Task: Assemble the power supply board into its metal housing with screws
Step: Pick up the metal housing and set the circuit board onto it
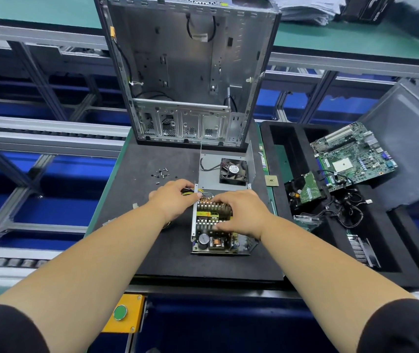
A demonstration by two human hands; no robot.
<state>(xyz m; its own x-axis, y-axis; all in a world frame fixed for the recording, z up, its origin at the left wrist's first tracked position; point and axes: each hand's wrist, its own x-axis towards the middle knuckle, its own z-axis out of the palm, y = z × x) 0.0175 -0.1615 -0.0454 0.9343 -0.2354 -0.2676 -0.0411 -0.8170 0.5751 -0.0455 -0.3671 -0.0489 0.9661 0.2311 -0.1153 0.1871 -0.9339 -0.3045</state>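
Note:
The power supply board (209, 238), with heat sinks, coils and a capacitor, lies inside its shallow metal housing (250, 247) on the black mat. My right hand (239, 212) rests on top of the board, fingers curled over the heat sinks. My left hand (174, 200) grips the bundle of wires (186, 191) at the housing's far left corner. The housing's lid with a black fan (233, 171) lies just behind. Several small screws (161, 174) are scattered on the mat to the left of the lid.
An open computer case (190, 72) stands upright at the back of the black mat (152, 250). To the right, a black foam tray (391, 250) holds a motherboard (353, 156), a hard drive (307, 189) and cables. A CPU chip (272, 180) lies near the lid. A green button (120, 312) sits at the front edge.

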